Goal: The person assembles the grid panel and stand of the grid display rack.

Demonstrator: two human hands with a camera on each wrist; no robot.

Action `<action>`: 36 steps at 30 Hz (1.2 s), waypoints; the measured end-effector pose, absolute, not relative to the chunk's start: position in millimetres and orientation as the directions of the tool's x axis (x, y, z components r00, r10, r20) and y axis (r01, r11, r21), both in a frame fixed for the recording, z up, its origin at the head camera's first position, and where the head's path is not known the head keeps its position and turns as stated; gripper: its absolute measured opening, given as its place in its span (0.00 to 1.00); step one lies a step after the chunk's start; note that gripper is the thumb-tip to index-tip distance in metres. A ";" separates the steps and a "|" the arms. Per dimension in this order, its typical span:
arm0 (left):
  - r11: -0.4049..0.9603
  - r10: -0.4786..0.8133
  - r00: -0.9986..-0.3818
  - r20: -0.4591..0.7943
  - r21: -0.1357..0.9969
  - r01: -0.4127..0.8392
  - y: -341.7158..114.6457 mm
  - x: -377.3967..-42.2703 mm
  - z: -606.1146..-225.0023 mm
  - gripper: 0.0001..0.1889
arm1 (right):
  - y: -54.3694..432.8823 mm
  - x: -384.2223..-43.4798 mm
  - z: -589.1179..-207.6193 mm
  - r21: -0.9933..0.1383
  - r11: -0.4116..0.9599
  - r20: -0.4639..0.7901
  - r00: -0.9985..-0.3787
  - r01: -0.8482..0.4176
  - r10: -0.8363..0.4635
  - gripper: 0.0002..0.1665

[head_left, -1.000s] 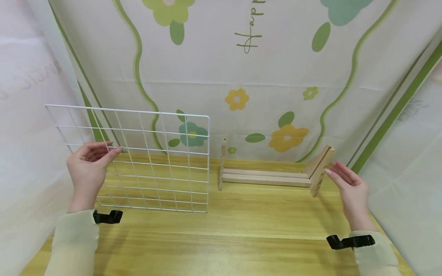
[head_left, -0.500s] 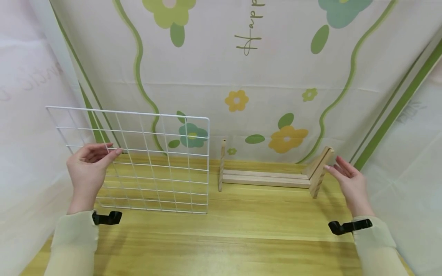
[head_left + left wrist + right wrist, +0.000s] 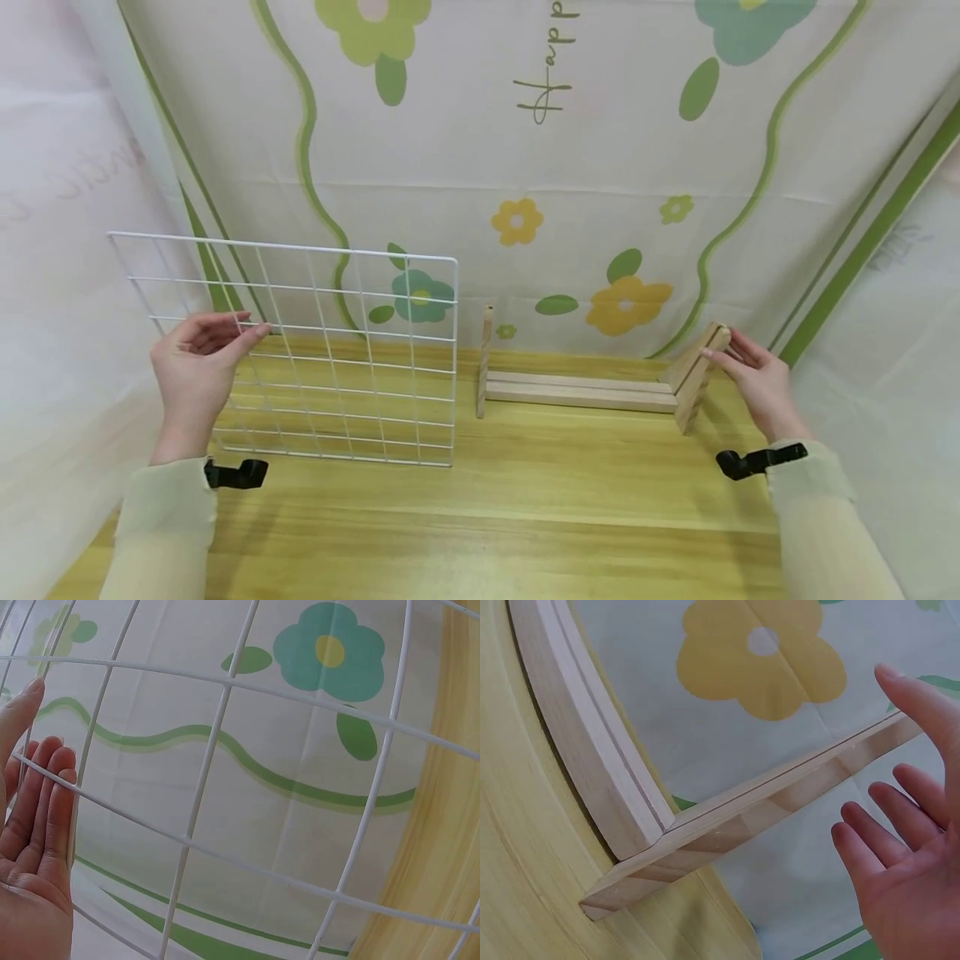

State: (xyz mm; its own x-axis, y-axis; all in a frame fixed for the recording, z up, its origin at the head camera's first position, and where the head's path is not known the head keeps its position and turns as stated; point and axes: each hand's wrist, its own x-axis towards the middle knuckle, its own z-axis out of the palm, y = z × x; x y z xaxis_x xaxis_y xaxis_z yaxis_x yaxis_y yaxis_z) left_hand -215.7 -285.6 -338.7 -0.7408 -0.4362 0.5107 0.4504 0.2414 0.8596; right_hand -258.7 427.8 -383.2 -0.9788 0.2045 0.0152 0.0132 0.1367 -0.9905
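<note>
A white wire grid panel stands upright at the left in the head view. My left hand pinches its wires near the left side, thumb in front and fingers behind. The left wrist view shows these fingers behind the wires. To the right is a pale wooden frame: a grooved bottom bar between two uprights. My right hand holds the top of the slanted right upright between thumb and fingers. In the right wrist view the upright's far end passes behind the thumb, and the other fingers stay loose.
A wooden table top lies under everything. Behind it hangs a white cloth with flowers and green lines, and more cloth closes the right side. The panel's right edge stands close to the frame's thin left upright.
My right hand has moved left and slightly up, from beside the right upright to its top, and taken hold of it. The left hand and the grid panel stay nearly still.
</note>
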 end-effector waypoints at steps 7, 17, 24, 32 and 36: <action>0.277 -0.435 -0.743 0.508 0.861 0.426 -285.8 -215.9 -340.0 0.13 | 431.7 -264.0 -382.6 -0.995 0.097 -0.007 -0.983 0.025 0.181 0.52; 0.266 -0.440 -0.739 0.510 0.860 0.435 -287.1 -216.1 -342.4 0.14 | 425.5 -268.0 -379.0 -0.990 0.137 -0.006 -0.987 0.029 0.163 0.53; 0.259 -0.432 -0.733 0.525 0.851 0.457 -285.4 -215.7 -342.0 0.15 | 423.7 -272.0 -378.4 -0.996 0.091 0.026 -0.986 -0.011 0.164 0.51; 0.234 -0.434 -0.727 0.531 0.846 0.478 -285.6 -215.9 -341.6 0.16 | 426.7 -272.9 -380.1 -0.991 -0.093 0.089 -0.990 -0.099 0.109 0.45; 0.253 -0.433 -0.721 0.541 0.841 0.478 -285.7 -215.4 -340.8 0.16 | 427.6 -271.6 -380.5 -0.988 -0.117 0.097 -0.993 -0.104 0.068 0.46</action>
State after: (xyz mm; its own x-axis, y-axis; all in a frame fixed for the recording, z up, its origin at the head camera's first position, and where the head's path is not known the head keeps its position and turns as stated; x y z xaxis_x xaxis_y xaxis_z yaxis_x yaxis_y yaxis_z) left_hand -215.4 -285.7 -340.8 -0.7211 -0.4334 0.5405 0.4784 0.2528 0.8410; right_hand -271.6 427.6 -380.5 -0.9930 0.0679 0.0970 -0.1045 -0.1174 -0.9876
